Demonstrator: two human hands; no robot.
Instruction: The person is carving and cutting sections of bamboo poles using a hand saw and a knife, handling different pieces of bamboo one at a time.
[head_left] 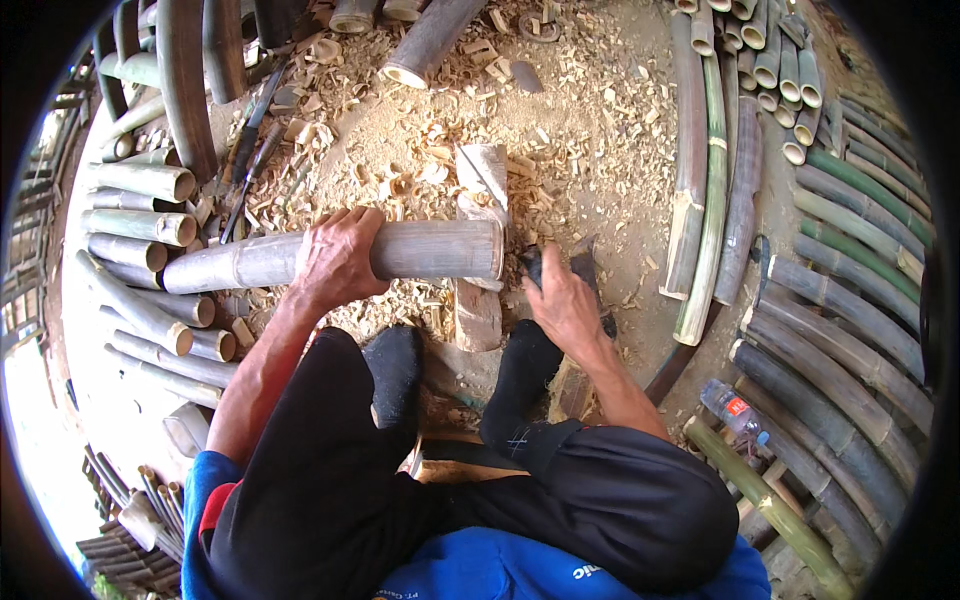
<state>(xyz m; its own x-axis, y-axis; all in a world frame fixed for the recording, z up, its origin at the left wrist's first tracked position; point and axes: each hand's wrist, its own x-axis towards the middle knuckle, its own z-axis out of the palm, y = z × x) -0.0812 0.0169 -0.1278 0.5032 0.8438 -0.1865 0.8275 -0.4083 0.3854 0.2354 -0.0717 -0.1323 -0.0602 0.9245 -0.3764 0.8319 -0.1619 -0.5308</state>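
A thick grey-brown bamboo section [440, 249] lies crosswise in front of me, its pale cut end to the right. My left hand [340, 255] is wrapped over its middle and grips it from above. Under the right part of the bamboo is a pale, rough-hewn wooden block [480, 322]. Just beyond the cut end, my right hand [565, 303] is closed around a small dark tool [532, 265]. Most of that tool is hidden by the fingers, so its kind is unclear. My feet in dark socks flank the block's near end.
Wood shavings [590, 110] cover the ground. Short bamboo pieces [140, 228] are stacked at the left, and long bamboo poles [716, 190] lie at the right. Another bamboo section [430, 45] lies at the far side. A plastic bottle [730, 408] rests among poles at the near right.
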